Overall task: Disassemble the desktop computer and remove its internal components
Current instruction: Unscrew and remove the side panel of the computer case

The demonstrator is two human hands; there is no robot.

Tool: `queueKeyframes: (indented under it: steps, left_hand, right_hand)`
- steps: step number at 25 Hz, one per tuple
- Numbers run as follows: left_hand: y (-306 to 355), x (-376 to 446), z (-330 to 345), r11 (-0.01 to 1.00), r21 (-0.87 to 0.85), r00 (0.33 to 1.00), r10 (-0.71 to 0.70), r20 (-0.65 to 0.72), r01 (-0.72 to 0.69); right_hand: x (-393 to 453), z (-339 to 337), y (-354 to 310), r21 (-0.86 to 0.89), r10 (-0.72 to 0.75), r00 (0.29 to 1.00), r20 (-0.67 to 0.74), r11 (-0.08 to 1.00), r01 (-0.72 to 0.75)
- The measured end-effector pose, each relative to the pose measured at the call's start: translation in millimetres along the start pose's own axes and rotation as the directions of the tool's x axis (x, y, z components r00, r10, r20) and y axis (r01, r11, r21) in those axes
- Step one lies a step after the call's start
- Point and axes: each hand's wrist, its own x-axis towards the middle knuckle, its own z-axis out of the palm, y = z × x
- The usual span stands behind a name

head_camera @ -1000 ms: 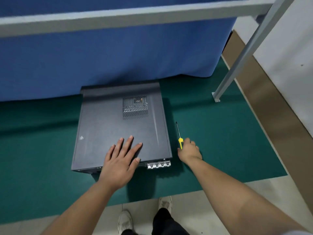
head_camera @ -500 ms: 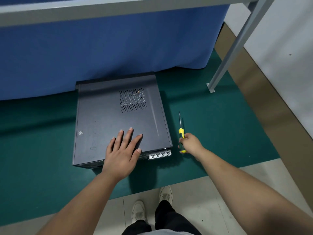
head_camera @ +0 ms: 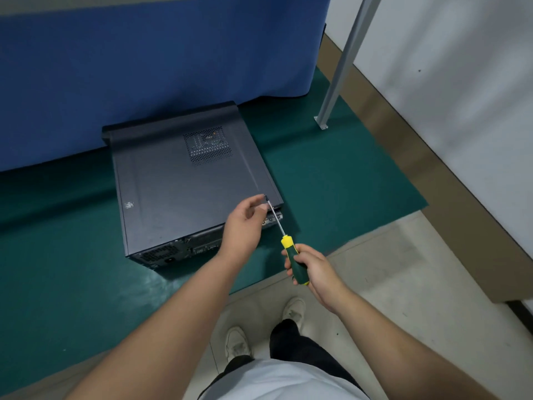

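Dark grey computer case [head_camera: 184, 192] lies flat; right hand [head_camera: 314, 268] grips screwdriver [head_camera: 288, 249], left hand [head_camera: 245, 223] pinches its shaft.

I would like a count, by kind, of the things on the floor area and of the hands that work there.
Computer case: 1
Screwdriver: 1
Green mat: 1
Hands: 2, left hand at the screwdriver's tip, right hand round its handle
Shoes: 2, left shoe, right shoe
Total: 7
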Motion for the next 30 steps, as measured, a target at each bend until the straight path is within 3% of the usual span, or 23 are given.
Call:
queueKeyframes:
  steps: [2, 5, 13, 19, 30]
  left_hand:
    - [0.8, -7.7, 10.5, 0.951, -0.267, 0.987, -0.161, 0.007, 0.157]
    - [-0.8, -15.2, 17.3, 0.894, -0.39, 0.97, -0.241, 0.0, 0.222]
    - [-4.1, -21.0, 39.6, 0.877, -0.434, 0.971, -0.237, -0.012, 0.209]
    - [-16.2, -6.7, 54.6, 0.875, -0.39, 0.933, -0.346, -0.094, 0.286]
    - [-32.0, 19.1, 55.7, 0.81, -0.47, 0.879, -0.458, -0.133, 0.351]
  right_hand:
    - [-8.2, 0.8, 8.4, -0.012, -0.001, 1.0, 0.007, 1.0, 0.001]
    - [-12.5, -3.9, 11.8, -0.073, 0.004, 1.0, 0.012, 0.997, -0.003]
    - [-6.6, -24.5, 8.6, -0.079, 0.064, 0.996, 0.066, 0.995, -0.058]
    - [0.1, -36.3, 18.3, -0.156, 0.116, 0.988, 0.102, 0.983, -0.099]
    - [17.6, -41.3, 17.0, -0.198, 0.142, 0.983, 0.12, 0.973, -0.117]
